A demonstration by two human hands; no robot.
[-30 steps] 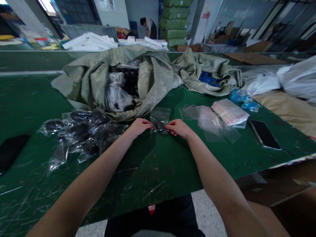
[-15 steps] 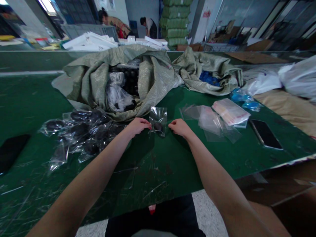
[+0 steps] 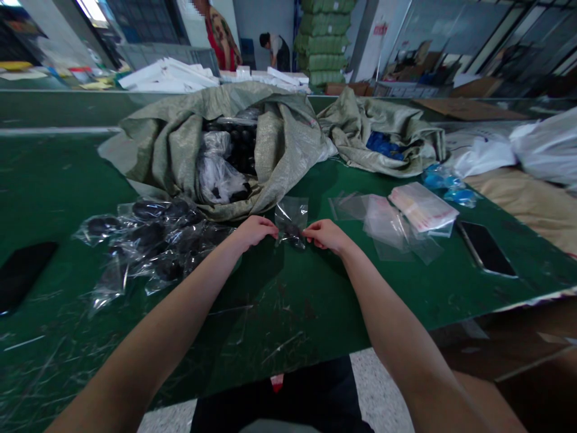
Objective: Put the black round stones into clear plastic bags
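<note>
A small clear plastic bag (image 3: 291, 211) with a dark object at its lower end lies between my hands. My left hand (image 3: 258, 233) pinches its left edge near the bottom. Fingertips of my right hand (image 3: 329, 234) are closed at the bag's lower right edge. To the left, several clear bags with black rounded objects (image 3: 151, 234) lie in a heap. On the right are loose flat clear bags (image 3: 383, 219) and a stack of clear bags (image 3: 422, 205). What exactly the dark object is, I cannot tell.
Behind the hands, a large woven sack (image 3: 174, 147) holds black items, and a smaller woven sack (image 3: 342, 123) holds blue ones. Phones lie at the right (image 3: 485, 248) and at the left (image 3: 22, 273) on the green table (image 3: 270, 325). Two people are in the background.
My right hand has moved left onto the bag's edge, where a gap was before. The bag now looks flatter. In the background, one person has straightened up.
</note>
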